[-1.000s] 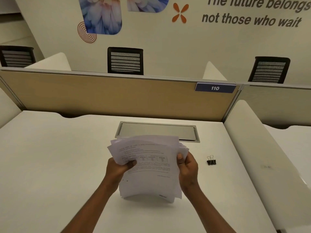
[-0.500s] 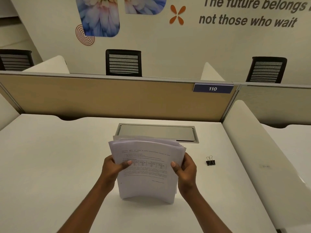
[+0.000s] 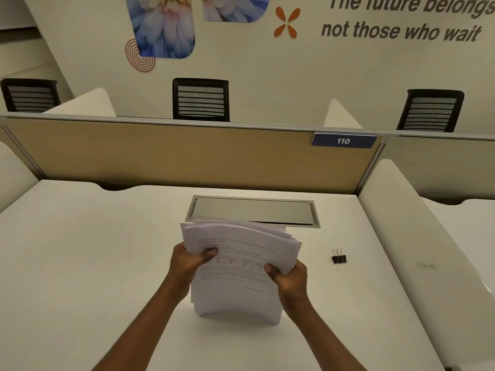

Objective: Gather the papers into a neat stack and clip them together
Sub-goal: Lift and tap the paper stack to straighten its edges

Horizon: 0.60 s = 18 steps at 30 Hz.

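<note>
Left hand [image 3: 187,266] grasps the left side of the papers [image 3: 238,274], thumb across the printed front sheet, fingers behind. Right hand [image 3: 290,279] grasps the right side a little lower, thumb likewise on the front. Stack stands upright on its bottom edge on the tabletop [image 3: 88,263], near the middle, in front of the metal cable hatch [image 3: 253,211].

Stack not square: top edges fan out in steps, worst at the upper right corner. Sheets bow forward between the two grips.

Binder clip [image 3: 338,256] lies on the tabletop to the right of the papers, well apart from them, toward the right edge. Handles up, untouched.

Risks, as judged:
- Bowed sheets may buckle or crease if the bottom edge is tapped down hard.
- Loose grip during tapping lets back sheets slide out sideways; fan widens instead of closing.
- Reaching for the clip needs the right hand free; one-hand hold on an upright, uneven stack could let it splay or topple.
- Clipping before edges align locks in the skew.
</note>
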### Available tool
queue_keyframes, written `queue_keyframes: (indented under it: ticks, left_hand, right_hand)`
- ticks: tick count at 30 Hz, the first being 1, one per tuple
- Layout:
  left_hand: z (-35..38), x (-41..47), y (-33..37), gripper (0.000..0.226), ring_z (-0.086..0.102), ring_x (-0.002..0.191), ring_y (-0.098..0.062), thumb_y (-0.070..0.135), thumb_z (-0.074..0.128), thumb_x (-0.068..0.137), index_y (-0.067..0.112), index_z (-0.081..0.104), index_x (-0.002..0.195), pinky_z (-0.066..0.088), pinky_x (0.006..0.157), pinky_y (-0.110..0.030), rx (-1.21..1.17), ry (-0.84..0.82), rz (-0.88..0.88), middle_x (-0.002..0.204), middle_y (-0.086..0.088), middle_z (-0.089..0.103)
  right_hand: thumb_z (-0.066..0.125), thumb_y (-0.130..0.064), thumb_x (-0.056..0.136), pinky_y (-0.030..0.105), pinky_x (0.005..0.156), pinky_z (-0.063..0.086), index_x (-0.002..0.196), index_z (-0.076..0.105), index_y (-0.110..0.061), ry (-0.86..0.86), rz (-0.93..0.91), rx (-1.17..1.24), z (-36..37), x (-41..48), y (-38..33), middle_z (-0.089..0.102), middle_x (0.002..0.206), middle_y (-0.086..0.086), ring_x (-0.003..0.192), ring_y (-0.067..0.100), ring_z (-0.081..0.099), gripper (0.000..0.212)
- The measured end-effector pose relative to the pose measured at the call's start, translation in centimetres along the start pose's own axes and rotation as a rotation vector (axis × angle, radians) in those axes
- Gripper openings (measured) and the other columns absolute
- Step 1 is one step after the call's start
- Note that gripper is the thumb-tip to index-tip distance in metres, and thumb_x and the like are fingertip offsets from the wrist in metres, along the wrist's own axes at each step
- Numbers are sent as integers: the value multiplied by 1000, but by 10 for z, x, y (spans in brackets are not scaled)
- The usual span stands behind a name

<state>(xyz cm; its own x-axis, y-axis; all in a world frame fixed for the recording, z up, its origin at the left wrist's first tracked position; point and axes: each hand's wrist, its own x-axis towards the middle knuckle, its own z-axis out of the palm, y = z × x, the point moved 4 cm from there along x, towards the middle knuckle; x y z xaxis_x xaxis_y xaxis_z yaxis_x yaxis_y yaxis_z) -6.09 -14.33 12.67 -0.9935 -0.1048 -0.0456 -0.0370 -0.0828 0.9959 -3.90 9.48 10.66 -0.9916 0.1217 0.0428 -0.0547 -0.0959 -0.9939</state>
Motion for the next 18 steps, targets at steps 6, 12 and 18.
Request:
queue_keyframes:
  ticks: [6, 12, 18]
  left_hand:
    - [0, -2, 4, 63, 72, 84, -32, 49, 92, 36, 19, 76, 90, 60, 70, -43, -53, -22, -7, 92, -12, 75]
    - [2, -2, 15, 73, 73, 78, -22, 58, 89, 32, 17, 73, 91, 58, 60, -26, 5, -2, 48, 85, -4, 77]
    - [7, -2, 16, 74, 73, 83, -29, 57, 90, 33, 18, 74, 95, 60, 70, -44, 51, 0, 44, 90, -9, 77]
  right_hand:
    - [75, -15, 66, 40, 70, 62, 90, 71, -24, -6, 23, -23, -2, 2, 1, 77, 88, -1, 85, 27, 72, 26]
    - [75, -15, 64, 35, 68, 61, 90, 70, -23, -31, 52, -24, -3, 2, -3, 77, 83, -6, 84, 24, 72, 28]
    - [75, -14, 65, 35, 69, 62, 93, 69, -23, -55, 60, -36, -1, 1, -4, 77, 85, -5, 86, 25, 71, 30]
